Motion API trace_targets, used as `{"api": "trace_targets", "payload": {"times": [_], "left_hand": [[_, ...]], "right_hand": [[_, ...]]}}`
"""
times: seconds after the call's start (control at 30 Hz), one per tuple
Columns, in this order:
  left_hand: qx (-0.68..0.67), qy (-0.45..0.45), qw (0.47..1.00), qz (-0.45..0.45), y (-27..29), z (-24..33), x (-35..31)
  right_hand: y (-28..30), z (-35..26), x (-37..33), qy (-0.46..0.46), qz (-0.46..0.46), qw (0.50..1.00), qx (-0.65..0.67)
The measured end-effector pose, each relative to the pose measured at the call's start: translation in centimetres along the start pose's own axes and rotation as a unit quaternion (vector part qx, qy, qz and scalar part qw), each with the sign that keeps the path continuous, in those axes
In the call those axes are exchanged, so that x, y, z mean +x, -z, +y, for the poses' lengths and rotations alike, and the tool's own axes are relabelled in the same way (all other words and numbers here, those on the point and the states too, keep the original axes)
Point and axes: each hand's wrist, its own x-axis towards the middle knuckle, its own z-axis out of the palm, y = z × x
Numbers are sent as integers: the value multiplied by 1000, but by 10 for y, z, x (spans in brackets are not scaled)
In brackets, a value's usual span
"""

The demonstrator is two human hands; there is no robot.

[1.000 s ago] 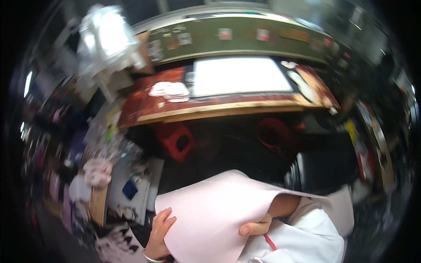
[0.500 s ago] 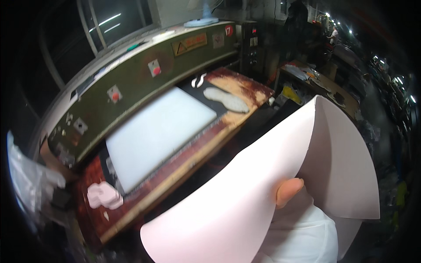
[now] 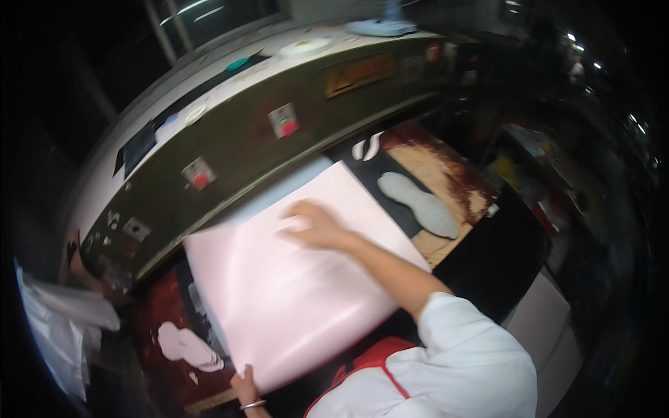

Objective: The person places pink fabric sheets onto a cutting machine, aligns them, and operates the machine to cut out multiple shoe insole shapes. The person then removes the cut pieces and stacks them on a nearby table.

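A large pale pink sheet (image 3: 313,306) lies over the white board (image 3: 282,187) on the machine's bed, hiding most of it. At the sheet's near left corner my left hand (image 3: 245,387) is closed on the edge, thumb on top. My right hand (image 3: 312,227), somewhat blurred, is over the sheet's upper middle with its fingers apart; whether it presses on the surface I cannot tell. Left of the sheet sits a small stack of pink sole-shaped pieces (image 3: 187,347). A pale grey sole-shaped piece (image 3: 419,205) lies to its right, near two small white curved pieces (image 3: 366,146).
A dark green machine beam (image 3: 244,157) with red buttons spans the far side, with a ledge (image 3: 216,87) above it holding small items. Clear plastic bags (image 3: 63,327) hang at the left. More pale sheets (image 3: 547,317) stand at the lower right.
The pink sheet, previously held up curled at the right, now lies spread over the white board. My left hand has come into view at its corner. The view has shifted.
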Motion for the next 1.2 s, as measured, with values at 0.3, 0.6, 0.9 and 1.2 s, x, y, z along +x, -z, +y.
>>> {"api": "trace_targets", "payload": {"times": [0.3,0.6,0.9,1.2], "left_hand": [[-16,-6,999,-42,8,-12,3],[-36,10,998,-44,-16,77,195],[383,-201,894,116,-9,1,115],[377,-69,916,121,-17,-5,48]], "right_hand": [[118,102,-213,-443,55,886,-127],[78,121,-15,-224,75,911,-338],[91,123,-88,-249,92,905,-334],[97,109,-163,-309,119,828,-452]]}}
